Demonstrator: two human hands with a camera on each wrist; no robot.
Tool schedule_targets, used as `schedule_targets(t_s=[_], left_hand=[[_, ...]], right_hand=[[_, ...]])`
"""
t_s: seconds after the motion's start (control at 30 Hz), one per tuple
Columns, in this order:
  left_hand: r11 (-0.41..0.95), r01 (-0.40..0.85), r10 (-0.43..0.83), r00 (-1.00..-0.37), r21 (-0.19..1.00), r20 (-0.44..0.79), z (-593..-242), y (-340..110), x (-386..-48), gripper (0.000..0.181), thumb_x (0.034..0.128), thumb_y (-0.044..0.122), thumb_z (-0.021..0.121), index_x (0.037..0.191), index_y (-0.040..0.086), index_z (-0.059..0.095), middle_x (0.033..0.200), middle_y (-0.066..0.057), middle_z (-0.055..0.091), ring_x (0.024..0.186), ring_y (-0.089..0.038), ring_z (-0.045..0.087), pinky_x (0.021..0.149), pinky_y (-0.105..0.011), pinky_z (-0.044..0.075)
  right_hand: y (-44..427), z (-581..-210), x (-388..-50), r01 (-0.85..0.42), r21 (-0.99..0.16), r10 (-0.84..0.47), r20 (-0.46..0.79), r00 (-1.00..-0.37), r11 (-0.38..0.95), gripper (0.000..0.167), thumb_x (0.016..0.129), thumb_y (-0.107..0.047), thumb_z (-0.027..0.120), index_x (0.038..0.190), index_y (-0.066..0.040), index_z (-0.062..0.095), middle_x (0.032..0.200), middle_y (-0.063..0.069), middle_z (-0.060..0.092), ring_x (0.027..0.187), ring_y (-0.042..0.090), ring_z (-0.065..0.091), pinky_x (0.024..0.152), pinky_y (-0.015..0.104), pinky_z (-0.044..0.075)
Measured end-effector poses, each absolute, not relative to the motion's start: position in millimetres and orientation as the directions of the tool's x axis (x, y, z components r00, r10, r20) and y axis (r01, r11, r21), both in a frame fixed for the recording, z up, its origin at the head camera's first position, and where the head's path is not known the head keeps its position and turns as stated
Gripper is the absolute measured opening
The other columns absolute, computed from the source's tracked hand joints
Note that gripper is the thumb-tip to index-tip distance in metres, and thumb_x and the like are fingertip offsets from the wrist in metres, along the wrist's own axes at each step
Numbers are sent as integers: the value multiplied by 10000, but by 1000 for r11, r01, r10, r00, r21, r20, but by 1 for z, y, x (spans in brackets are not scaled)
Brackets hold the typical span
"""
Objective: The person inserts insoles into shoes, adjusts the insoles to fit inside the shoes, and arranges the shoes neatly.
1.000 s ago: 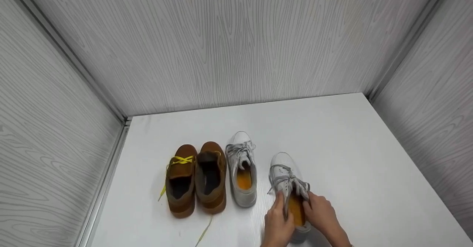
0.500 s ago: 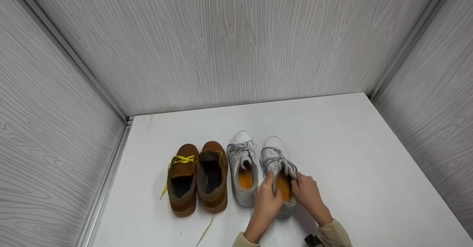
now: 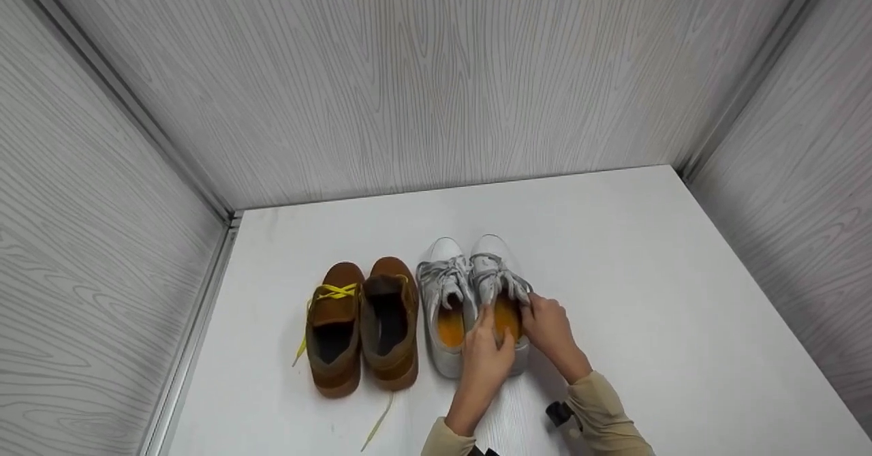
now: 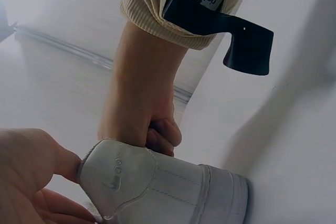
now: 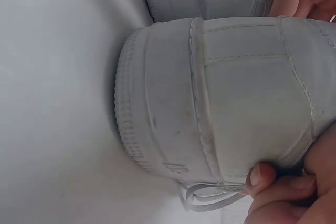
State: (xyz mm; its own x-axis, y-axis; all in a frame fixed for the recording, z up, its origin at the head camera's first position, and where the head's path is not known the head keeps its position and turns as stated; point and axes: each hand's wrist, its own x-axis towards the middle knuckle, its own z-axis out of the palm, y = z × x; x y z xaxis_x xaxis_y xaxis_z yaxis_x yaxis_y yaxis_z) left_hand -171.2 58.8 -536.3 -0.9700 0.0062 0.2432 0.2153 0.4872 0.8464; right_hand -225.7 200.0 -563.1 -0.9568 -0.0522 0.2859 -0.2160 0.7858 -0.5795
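Note:
Side by side on the white tabletop are two white sneakers with grey laces and orange insoles, toes pointing away. My left hand (image 3: pixel 487 357) grips the near-left side of the right-hand sneaker's (image 3: pixel 491 246) opening, thumb toward the inside. On its other side, my right hand (image 3: pixel 550 326) pinches the collar beside the laces. The left-hand sneaker (image 3: pixel 447 362) stands close against it. In the left wrist view the held sneaker's heel (image 4: pixel 128 179) shows between both hands. Fingers curled at the collar show on my right hand (image 5: pixel 286 198) in the right wrist view, near a loop of lace (image 5: pixel 212 196).
Two brown shoes stand left of the sneakers: one with a yellow lace (image 3: pixel 337 291) across its front, the other (image 3: pixel 392 371) with its tongue up. A loose lace end (image 3: pixel 377 423) lies behind them. Grey wood-patterned panels (image 3: pixel 422 81) wall the table's back and sides.
Both hands have moved the right-hand white sneaker forward and left, until it stands close beside the other one. The brown shoes have stayed in place.

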Motion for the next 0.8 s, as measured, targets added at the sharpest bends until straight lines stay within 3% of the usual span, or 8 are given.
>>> schedule_targets(t_s=[0.13,0.2,0.33,0.43,0.5,0.6,0.7,0.8], left_hand=[[475,188,4,-977,860,211,-536,57,-170,532,932,101,625,1368,-161,468,1393,-362,453,1155,-453,576,978,-516,455],[477,175,2,-980,861,199,-536,56,-169,536,932,116,625,1365,-160,473,1396,-365,449,1251,-461,505,999,-526,437],[465,174,19,-982,868,187,-532,53,-167,522,926,115,630,1342,-169,493,1380,-380,454,1254,-467,500,996,-529,438],[451,199,40,-978,870,203,-526,47,-166,438,922,102,634,1265,-163,574,1308,-361,534,1211,-454,545,970,-514,464],[441,222,50,-974,870,223,-522,40,-165,361,924,94,635,1198,-140,636,1199,-304,632,1109,-404,627,904,-471,516],[426,290,45,-953,857,300,-515,26,-164,230,924,51,631,1090,-88,707,993,-182,715,900,-298,694,767,-383,564],[471,387,-39,-889,793,457,-511,5,-166,144,896,-8,641,1000,-40,735,887,-124,718,795,-258,695,697,-358,566],[603,356,-205,-796,714,570,-510,-26,-170,135,861,-23,671,983,-33,728,1003,-165,717,924,-320,692,782,-434,560]], right_hand=[[197,-560,-227,-195,-566,-57,252,-966,801,201,904,-20,590,712,-58,544,600,63,538,512,188,458,464,387,424],[197,-559,-228,-180,-559,-62,224,-973,809,216,904,-47,606,701,-72,537,595,40,520,514,180,452,461,370,412],[199,-554,-228,-140,-555,-54,169,-984,820,203,892,-118,668,717,-79,573,573,-2,488,499,154,435,447,330,377],[200,-548,-225,-127,-547,-36,174,-984,827,125,865,-159,722,840,-45,678,575,1,525,488,141,443,439,325,379],[200,-543,-222,-141,-541,-20,224,-974,829,183,843,-172,755,946,-26,718,585,10,567,483,134,464,434,330,397],[196,-534,-216,-191,-537,12,352,-936,822,216,830,-160,777,983,-19,718,596,7,584,477,130,467,432,336,399],[188,-527,-211,-256,-547,35,465,-884,797,115,834,-122,767,858,-38,692,599,6,575,485,144,466,447,339,395],[178,-521,-207,-293,-545,18,493,-870,785,109,846,-117,741,773,-54,691,636,19,611,530,183,531,487,371,434]])
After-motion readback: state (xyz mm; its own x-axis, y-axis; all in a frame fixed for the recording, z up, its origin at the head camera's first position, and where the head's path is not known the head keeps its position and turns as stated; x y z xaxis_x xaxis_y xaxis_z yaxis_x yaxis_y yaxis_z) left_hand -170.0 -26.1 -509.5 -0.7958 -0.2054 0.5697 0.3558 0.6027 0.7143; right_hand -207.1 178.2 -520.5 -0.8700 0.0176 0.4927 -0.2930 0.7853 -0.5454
